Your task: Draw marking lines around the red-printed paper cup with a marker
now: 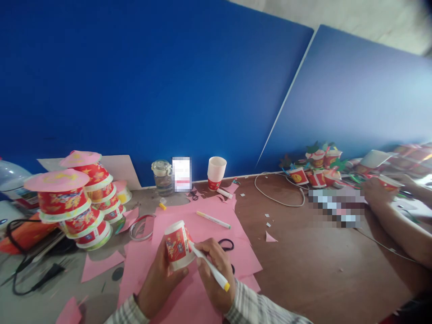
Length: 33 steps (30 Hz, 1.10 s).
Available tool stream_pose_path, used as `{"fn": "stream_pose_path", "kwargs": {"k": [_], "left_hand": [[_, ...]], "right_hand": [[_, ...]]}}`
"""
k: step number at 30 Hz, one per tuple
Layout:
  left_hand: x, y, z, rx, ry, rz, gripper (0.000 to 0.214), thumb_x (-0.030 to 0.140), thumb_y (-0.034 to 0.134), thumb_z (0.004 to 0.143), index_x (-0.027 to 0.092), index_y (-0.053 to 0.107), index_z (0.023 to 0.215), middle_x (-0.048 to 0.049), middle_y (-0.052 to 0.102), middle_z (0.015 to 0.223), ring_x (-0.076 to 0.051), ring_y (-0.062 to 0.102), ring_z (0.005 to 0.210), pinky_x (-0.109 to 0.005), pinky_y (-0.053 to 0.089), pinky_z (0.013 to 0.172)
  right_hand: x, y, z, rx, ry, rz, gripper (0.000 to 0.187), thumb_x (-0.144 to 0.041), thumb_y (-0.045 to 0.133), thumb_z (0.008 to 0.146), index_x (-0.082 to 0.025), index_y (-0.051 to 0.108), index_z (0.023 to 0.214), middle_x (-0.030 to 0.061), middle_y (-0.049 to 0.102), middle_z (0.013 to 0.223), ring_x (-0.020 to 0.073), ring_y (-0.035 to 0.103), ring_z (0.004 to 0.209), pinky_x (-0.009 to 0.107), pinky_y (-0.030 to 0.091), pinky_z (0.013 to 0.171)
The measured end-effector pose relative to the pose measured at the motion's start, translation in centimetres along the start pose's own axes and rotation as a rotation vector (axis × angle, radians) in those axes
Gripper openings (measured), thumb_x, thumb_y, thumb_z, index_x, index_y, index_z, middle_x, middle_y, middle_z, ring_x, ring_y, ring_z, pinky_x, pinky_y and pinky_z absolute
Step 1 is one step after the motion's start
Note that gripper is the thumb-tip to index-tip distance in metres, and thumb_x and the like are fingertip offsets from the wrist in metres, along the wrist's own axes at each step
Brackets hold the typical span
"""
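Note:
A red-and-white printed paper cup (176,248) is gripped in my left hand (158,281), tilted slightly above the pink paper sheets (168,216). My right hand (216,263) is closed around a white marker (212,270) with a yellow end. The marker's tip meets the right side of the cup. Beside my right hand, black scissor handles (227,245) show on the paper; the blades are hidden. Another marker (214,219) lies farther up the sheets, and a small yellow cap (163,206) rests near their left edge.
Stacked red bowls (64,202) with pink tops stand at left. A glass jug (162,177) and stacked white cups (216,168) stand by the blue partition (151,90). A white cable (280,202) loops across the table. At right, another person's hand (378,193) is near decorated cups (317,177).

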State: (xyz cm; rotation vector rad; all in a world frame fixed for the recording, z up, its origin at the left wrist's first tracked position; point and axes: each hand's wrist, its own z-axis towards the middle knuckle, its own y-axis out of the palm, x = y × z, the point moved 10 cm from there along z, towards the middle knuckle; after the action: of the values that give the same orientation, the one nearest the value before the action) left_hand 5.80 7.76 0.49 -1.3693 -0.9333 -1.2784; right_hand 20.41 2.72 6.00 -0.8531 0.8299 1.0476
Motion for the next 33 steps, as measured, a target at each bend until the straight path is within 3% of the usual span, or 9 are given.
{"fn": "stream_pose_path", "kwargs": {"k": [10,15,25,33], "left_hand": [[-0.2,0.0,0.0,0.002,0.028,-0.119,0.072,0.037,0.075,0.043,0.024,0.037,0.103,-0.0032,0.055,0.095,-0.026,0.053,0.087,-0.035,0.046,0.073],[-0.4,0.2,0.0,-0.002,0.011,-0.167,0.073,0.036,0.076,0.043,0.024,0.037,0.103,-0.0039,0.056,0.094,-0.027,0.054,0.086,-0.034,0.048,0.070],[-0.1,0.4,0.0,0.002,-0.004,-0.197,0.069,0.031,0.077,0.041,0.025,0.040,0.098,-0.0016,0.057,0.088,-0.025,0.055,0.083,-0.033,0.049,0.068],[0.2,0.3,-0.1,0.035,-0.015,-0.188,0.064,0.029,0.077,0.042,0.027,0.041,0.095,0.0003,0.058,0.083,-0.022,0.056,0.077,-0.030,0.049,0.064]], "right_hand": [[-1.8,0.3,-0.6,-0.033,-0.120,0.035,0.022,-0.013,0.055,0.070,-0.023,0.063,0.088,0.0018,0.064,0.074,0.0219,0.060,0.064,0.028,0.049,0.060],[-1.5,0.1,-1.5,0.034,-0.151,-0.046,0.026,-0.015,0.058,0.068,-0.028,0.063,0.090,0.0029,0.066,0.084,0.0252,0.062,0.075,0.028,0.051,0.061],[-2.1,1.1,-1.1,-0.024,-0.153,0.027,0.011,-0.022,0.054,0.072,-0.023,0.064,0.077,0.0029,0.065,0.073,0.0228,0.060,0.067,0.030,0.049,0.065],[-2.2,2.0,-1.7,-0.065,-0.222,-0.033,0.012,-0.024,0.055,0.072,-0.027,0.062,0.081,0.0011,0.067,0.071,0.0251,0.061,0.071,0.040,0.042,0.084]]}}
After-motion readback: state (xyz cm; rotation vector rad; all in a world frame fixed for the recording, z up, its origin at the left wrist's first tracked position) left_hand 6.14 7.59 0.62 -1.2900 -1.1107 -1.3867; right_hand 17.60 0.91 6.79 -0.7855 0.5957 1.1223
